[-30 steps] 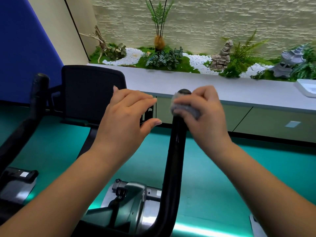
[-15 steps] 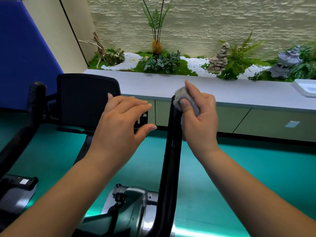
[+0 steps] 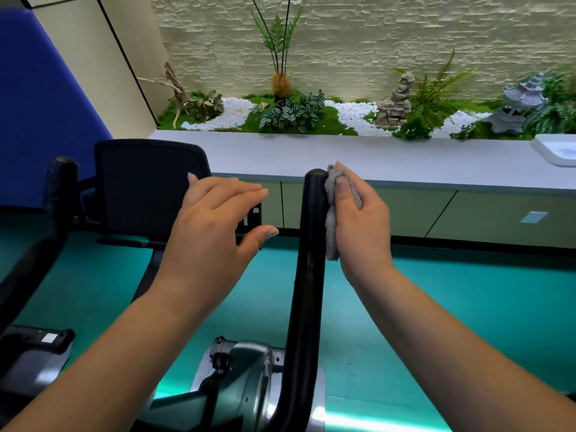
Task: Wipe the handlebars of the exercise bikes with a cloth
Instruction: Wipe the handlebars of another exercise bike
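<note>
A black handlebar [image 3: 308, 260] of the exercise bike rises up the middle of the view to a rounded tip. My right hand [image 3: 361, 222] holds a small grey cloth [image 3: 333, 222] flat against the right side of the bar, just below the tip. My left hand [image 3: 215, 226] hovers to the left of the bar with fingers spread, holding nothing and not touching it. A second black handlebar [image 3: 53, 213] stands at the far left. Between the bars is the bike's black console screen [image 3: 146, 185].
The bike's silver body [image 3: 249, 378] lies below the bar, over a teal floor [image 3: 452, 307]. A long grey counter [image 3: 389, 160] runs across behind, with a planter of ferns, white pebbles and stone figures. A white tray [image 3: 558, 149] sits at its right end. A blue panel [image 3: 37, 113] stands left.
My right hand with the cloth came off the top of the bar's tip and slid down its right side. The left hand stayed hovering beside the bar.
</note>
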The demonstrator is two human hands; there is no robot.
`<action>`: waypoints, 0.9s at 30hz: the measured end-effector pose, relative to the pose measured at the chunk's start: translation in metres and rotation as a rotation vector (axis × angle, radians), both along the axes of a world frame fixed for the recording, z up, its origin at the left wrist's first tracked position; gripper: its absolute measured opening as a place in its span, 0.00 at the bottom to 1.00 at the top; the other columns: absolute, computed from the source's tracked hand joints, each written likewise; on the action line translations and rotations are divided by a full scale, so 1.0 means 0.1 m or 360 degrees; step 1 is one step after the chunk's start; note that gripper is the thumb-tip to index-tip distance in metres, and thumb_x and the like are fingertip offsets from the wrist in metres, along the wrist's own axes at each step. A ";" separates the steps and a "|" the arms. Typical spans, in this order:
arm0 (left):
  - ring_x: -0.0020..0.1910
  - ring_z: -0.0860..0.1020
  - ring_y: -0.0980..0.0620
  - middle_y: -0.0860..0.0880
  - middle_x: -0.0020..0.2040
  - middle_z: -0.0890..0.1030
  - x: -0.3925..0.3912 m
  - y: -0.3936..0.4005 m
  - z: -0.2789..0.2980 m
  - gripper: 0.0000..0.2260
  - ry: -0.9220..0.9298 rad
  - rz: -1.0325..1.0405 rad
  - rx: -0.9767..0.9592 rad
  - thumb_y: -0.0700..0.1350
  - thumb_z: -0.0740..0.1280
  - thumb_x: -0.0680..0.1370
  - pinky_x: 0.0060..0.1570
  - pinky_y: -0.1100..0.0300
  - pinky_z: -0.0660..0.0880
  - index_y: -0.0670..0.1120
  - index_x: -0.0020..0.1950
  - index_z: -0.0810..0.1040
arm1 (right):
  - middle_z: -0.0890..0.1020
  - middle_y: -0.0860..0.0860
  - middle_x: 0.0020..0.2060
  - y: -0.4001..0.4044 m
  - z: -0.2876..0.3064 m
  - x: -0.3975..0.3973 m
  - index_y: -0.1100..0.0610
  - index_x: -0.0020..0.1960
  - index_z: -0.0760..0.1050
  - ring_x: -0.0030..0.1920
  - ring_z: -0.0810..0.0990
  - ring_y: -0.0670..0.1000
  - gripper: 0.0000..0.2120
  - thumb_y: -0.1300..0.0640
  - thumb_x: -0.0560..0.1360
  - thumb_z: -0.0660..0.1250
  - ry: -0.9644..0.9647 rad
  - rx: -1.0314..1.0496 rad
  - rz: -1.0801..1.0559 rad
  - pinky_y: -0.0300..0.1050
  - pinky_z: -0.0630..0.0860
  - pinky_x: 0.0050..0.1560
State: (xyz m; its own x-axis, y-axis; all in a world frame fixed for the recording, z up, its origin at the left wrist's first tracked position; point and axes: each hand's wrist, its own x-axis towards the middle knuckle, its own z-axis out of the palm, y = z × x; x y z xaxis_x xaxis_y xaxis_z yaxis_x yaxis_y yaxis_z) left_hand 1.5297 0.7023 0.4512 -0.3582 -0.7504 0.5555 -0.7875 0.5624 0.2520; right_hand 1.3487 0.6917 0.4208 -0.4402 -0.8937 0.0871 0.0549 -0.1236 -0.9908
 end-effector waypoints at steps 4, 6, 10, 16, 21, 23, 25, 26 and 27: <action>0.58 0.75 0.45 0.49 0.55 0.81 0.01 0.00 -0.01 0.21 0.0004 -0.0002 -0.0005 0.55 0.66 0.72 0.72 0.42 0.57 0.44 0.59 0.81 | 0.84 0.48 0.49 0.23 -0.10 0.05 0.56 0.60 0.78 0.48 0.82 0.43 0.13 0.54 0.80 0.61 -0.0035 0.0027 0.0059 0.34 0.77 0.49; 0.58 0.75 0.45 0.49 0.55 0.81 0.01 0.00 -0.01 0.21 0.0005 -0.0006 -0.0007 0.55 0.66 0.72 0.73 0.45 0.55 0.43 0.59 0.81 | 0.84 0.50 0.43 0.30 -0.14 0.05 0.57 0.55 0.79 0.41 0.81 0.46 0.11 0.54 0.80 0.60 -0.0068 0.0088 0.0068 0.35 0.76 0.40; 0.58 0.75 0.45 0.48 0.55 0.81 0.00 -0.01 0.00 0.21 0.0004 -0.0008 -0.0008 0.54 0.67 0.71 0.74 0.49 0.55 0.43 0.59 0.81 | 0.78 0.57 0.35 0.10 -0.03 -0.01 0.61 0.46 0.77 0.35 0.76 0.55 0.17 0.50 0.81 0.57 -0.0126 0.0165 0.0199 0.50 0.76 0.38; 0.59 0.74 0.46 0.49 0.55 0.81 0.00 0.00 0.00 0.22 -0.0008 -0.0006 0.0006 0.55 0.66 0.72 0.72 0.48 0.58 0.43 0.59 0.81 | 0.82 0.50 0.38 0.10 -0.11 -0.06 0.57 0.49 0.78 0.39 0.81 0.47 0.16 0.49 0.81 0.55 -0.0250 0.0218 0.0372 0.47 0.80 0.44; 0.58 0.75 0.46 0.49 0.55 0.81 0.00 0.00 0.01 0.22 -0.0013 -0.0014 -0.0004 0.55 0.66 0.72 0.73 0.48 0.58 0.43 0.59 0.81 | 0.80 0.56 0.36 0.26 -0.27 -0.01 0.57 0.47 0.78 0.36 0.77 0.54 0.19 0.46 0.80 0.56 -0.0314 0.0317 0.0421 0.50 0.76 0.41; 0.59 0.74 0.46 0.49 0.56 0.81 0.00 0.00 0.00 0.21 -0.0020 -0.0010 -0.0007 0.54 0.67 0.72 0.69 0.41 0.61 0.43 0.59 0.81 | 0.78 0.61 0.38 0.16 -0.16 -0.04 0.60 0.49 0.78 0.37 0.75 0.58 0.24 0.40 0.77 0.56 -0.0290 0.0326 0.0445 0.54 0.75 0.41; 0.59 0.74 0.46 0.49 0.56 0.81 0.01 -0.01 -0.01 0.21 -0.0028 -0.0005 -0.0006 0.54 0.67 0.71 0.67 0.40 0.63 0.43 0.59 0.80 | 0.79 0.58 0.38 0.07 -0.06 -0.08 0.62 0.51 0.77 0.37 0.78 0.56 0.28 0.37 0.73 0.57 -0.0283 0.0296 0.0482 0.52 0.78 0.41; 0.59 0.74 0.45 0.48 0.56 0.81 0.01 -0.01 -0.01 0.22 -0.0029 -0.0004 -0.0005 0.54 0.67 0.71 0.68 0.41 0.63 0.43 0.59 0.81 | 0.80 0.55 0.38 0.04 -0.04 -0.08 0.61 0.51 0.77 0.37 0.80 0.53 0.28 0.37 0.73 0.57 -0.0287 0.0279 0.0489 0.50 0.79 0.41; 0.59 0.74 0.45 0.48 0.56 0.81 0.01 -0.01 -0.01 0.22 -0.0026 -0.0004 -0.0004 0.54 0.67 0.71 0.69 0.42 0.62 0.43 0.59 0.81 | 0.81 0.53 0.37 0.04 -0.06 -0.08 0.61 0.51 0.78 0.37 0.80 0.51 0.26 0.39 0.76 0.56 -0.0292 0.0272 0.0488 0.49 0.80 0.41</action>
